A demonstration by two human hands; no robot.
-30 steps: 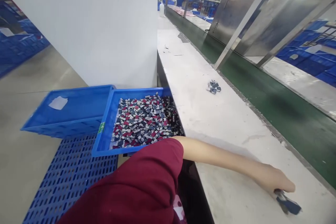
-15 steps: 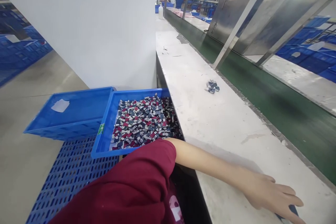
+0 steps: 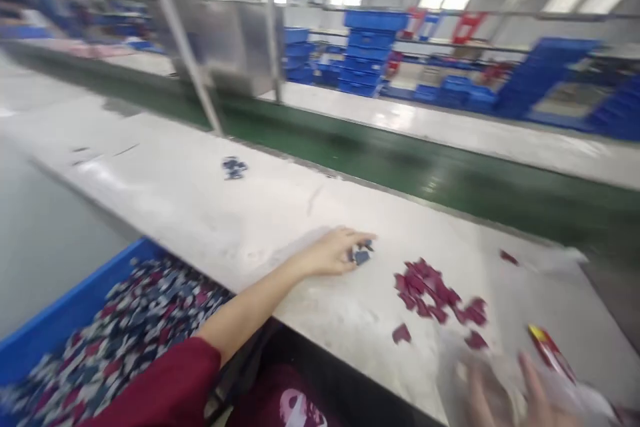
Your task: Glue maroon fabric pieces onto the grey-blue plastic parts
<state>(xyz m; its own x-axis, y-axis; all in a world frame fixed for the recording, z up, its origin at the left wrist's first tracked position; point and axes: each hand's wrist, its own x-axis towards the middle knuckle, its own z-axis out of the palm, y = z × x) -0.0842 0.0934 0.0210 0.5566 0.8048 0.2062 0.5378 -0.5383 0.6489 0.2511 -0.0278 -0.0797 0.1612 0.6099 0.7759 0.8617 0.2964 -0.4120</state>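
My left hand [image 3: 333, 255] rests on the white worktable, its thumb and fingers curved round a few small dark blue pieces [image 3: 362, 256]. To its right lies a loose cluster of maroon pieces [image 3: 425, 287], with a single maroon piece [image 3: 401, 333] nearer me. My right hand [image 3: 505, 395] is at the lower right, smeared by motion, beside or within a clear plastic bag [image 3: 450, 363]. Whether it grips anything cannot be made out. Farther left on the table sits a small pile of dark blue pieces [image 3: 233, 167].
A blue crate [image 3: 75, 310] full of mixed dark blue, maroon and whitish pieces stands against the table's near edge. A red and yellow packet [image 3: 551, 352] lies at right. Behind the table runs a green belt [image 3: 320, 147], with a metal post [image 3: 183, 40] before it.
My view has swung right, bringing the maroon pieces and my right hand into sight. My left hand, earlier spread over a dark blue piece, now curves round several.
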